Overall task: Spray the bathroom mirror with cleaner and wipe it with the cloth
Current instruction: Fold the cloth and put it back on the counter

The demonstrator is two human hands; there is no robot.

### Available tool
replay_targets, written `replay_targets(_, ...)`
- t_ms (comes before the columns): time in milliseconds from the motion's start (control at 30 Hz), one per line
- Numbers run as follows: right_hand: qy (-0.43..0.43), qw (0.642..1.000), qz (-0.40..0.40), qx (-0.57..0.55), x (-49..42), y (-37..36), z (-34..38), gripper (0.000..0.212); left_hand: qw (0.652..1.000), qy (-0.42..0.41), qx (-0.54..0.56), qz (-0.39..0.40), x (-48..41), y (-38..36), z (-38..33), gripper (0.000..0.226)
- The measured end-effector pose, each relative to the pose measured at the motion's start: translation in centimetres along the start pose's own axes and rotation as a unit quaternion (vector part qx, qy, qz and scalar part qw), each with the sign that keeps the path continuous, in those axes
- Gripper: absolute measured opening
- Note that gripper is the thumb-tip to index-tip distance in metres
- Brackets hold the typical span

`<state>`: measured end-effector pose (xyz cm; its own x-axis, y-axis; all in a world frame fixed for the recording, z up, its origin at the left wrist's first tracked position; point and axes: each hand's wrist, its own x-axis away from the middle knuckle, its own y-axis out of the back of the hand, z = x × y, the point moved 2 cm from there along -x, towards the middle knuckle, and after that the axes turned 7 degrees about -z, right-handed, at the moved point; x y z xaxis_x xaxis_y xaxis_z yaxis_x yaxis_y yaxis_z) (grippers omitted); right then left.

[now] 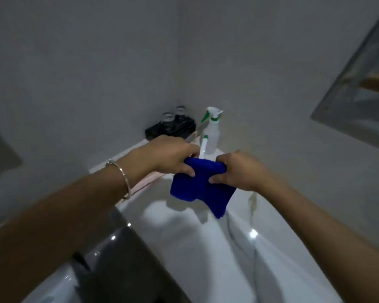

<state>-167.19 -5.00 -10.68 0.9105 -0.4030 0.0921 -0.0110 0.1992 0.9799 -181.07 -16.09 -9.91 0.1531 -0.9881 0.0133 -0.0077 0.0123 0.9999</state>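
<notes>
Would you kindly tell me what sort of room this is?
Most likely a bathroom: a glossy white ceramic basin lies below, a framed wall mirror hangs at right, and a white spray bottle with green trigger stands behind.

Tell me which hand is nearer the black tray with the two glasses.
Left. The left hand grips the blue cloth just in front of the black tray; the right hand grips the cloth farther to the right.

Mirror [363, 84] cropped at right edge, cloth [197, 189] top inside left hand [173, 156] and right hand [239, 169].
</notes>
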Motion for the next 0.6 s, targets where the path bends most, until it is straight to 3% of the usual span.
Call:
replay_targets(300,0.024,0.972,0.187,-0.141,-6.1,-17.0,9.8,0.033,0.957,0.063,0.058,0.278,5.1,-13.9,10.4,0.032)
replay_targets(400,-0.030,0.964,0.200,-0.174,-8.3,-19.6,9.1,0.034,0.967,0.062,0.039,0.244,3.8,-17.2,12.6,0.034)
replay_targets(533,-0.128,0.962,0.196,-0.138,-10.1,-21.1,5.6,0.067,0.986,0.093,-0.030,0.135,1.4,-22.7,13.4,0.065)
replay_targets(600,-0.144,0.969,0.167,-0.109,-10.4,-21.1,4.0,0.069,0.993,0.074,-0.032,0.091,0.6,-23.8,12.5,0.070)
